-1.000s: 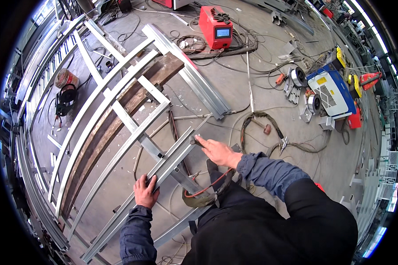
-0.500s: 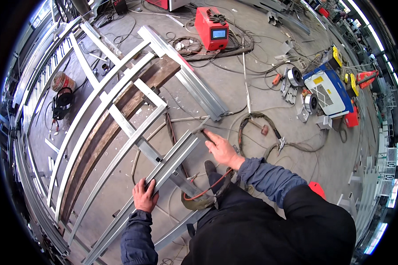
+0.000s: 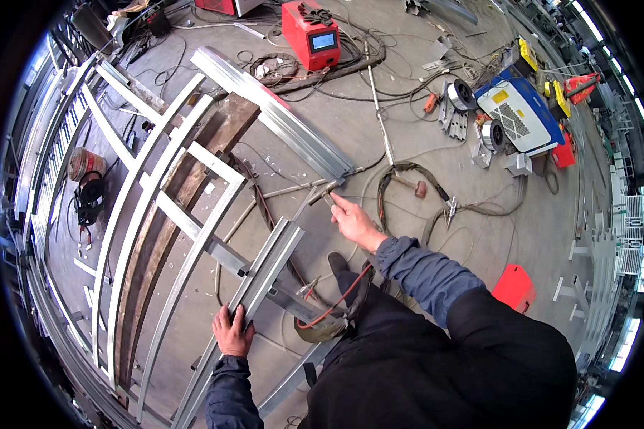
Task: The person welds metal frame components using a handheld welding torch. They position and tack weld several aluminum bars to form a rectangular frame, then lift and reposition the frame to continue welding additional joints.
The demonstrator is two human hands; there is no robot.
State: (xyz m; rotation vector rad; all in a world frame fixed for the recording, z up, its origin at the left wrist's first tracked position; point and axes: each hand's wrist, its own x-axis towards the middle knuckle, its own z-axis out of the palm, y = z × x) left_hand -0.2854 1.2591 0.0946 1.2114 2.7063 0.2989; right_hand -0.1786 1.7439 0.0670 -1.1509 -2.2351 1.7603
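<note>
My left hand (image 3: 233,330) grips a long silver metal rail (image 3: 263,268), fingers over its top and thumb along its right side. The rail is channel-shaped and runs from the lower left up toward the middle, crossing a square metal tube (image 3: 225,254) of a curved frame. My right hand (image 3: 355,223) is closed around a hammer (image 3: 329,193); most of the handle is hidden in the fist. The hammer head is up and to the right of the rail's far end, apart from it.
Curved frame bars (image 3: 193,254) and a brown wooden beam (image 3: 166,214) fill the left. Farther off stand a red machine with a screen (image 3: 311,39) and a blue-white machine (image 3: 519,114). Coiled cables (image 3: 415,170) lie ahead; a red welding mask-like piece (image 3: 514,288) lies at right.
The hammer has moved from close by the rail's far end to farther away from it. My left hand stays on the rail. The whole view has shifted, showing more of the red piece at right.
</note>
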